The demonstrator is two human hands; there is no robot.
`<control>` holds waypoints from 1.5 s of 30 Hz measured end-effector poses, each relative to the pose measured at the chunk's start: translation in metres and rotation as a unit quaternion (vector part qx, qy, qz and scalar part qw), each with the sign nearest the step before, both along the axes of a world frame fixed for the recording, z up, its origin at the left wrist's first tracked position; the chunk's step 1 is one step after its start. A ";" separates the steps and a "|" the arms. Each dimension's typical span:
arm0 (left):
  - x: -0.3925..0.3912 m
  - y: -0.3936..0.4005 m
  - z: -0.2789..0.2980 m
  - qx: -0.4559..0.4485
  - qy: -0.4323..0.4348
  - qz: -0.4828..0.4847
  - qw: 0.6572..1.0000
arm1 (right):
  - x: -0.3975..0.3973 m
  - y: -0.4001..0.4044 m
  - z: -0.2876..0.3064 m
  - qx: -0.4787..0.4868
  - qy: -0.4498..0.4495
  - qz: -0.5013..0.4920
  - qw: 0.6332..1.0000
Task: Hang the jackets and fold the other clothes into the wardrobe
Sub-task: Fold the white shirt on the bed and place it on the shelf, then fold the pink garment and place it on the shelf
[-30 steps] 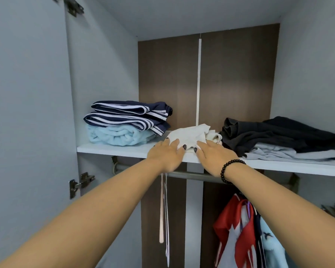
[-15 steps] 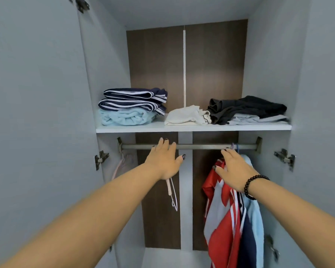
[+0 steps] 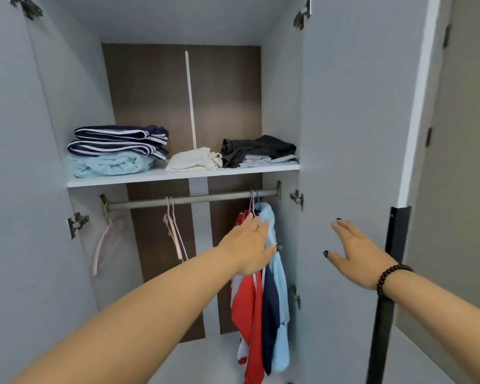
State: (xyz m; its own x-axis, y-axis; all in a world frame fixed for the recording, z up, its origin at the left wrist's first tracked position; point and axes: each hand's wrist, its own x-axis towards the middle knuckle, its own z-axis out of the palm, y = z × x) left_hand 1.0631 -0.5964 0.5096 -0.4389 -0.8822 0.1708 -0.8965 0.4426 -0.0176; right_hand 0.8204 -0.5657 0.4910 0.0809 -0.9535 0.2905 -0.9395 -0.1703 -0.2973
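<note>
The open wardrobe has a white shelf (image 3: 117, 180) carrying three lots of folded clothes: a navy striped and light blue pile (image 3: 114, 151) on the left, a folded white garment (image 3: 191, 159) in the middle, and a dark grey pile (image 3: 258, 151) on the right. Below, a rail (image 3: 205, 197) holds a red and white jacket (image 3: 247, 306) and a light blue and navy jacket (image 3: 277, 286) at its right end. My left hand (image 3: 250, 248) hovers open in front of those jackets. My right hand (image 3: 358, 256), fingers spread, is in front of the right door (image 3: 352, 134). Neither hand holds anything.
Empty pink hangers hang on the rail at the left (image 3: 106, 239) and the middle (image 3: 173, 228). The left door (image 3: 17, 189) stands open. A black vertical strip (image 3: 388, 300) runs along the right door's edge. The wardrobe floor (image 3: 205, 361) lies below.
Both hands came off the folded white garment on the shelf and dropped below rail height. They drifted right, the right hand reaching the right door. The view pulled back and turned right.
</note>
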 end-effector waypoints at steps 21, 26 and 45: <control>-0.418 0.183 -0.074 0.050 0.083 -0.309 0.946 | -0.328 0.312 -0.043 0.074 0.054 -0.181 0.979; -0.501 0.211 -0.107 0.126 0.036 -0.383 0.914 | -0.395 0.361 -0.084 0.142 0.018 -0.258 0.956; -0.777 0.277 -0.246 0.298 -0.096 -0.564 0.764 | -0.577 0.494 -0.243 0.245 -0.204 -0.595 0.737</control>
State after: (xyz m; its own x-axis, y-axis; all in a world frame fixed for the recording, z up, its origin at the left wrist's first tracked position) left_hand 0.2861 -0.3195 0.2639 -0.9439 0.1804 -0.2766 0.0555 0.9124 0.4055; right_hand 0.2437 -0.0721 0.2479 -0.8974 -0.2764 -0.3440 -0.1518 0.9253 -0.3477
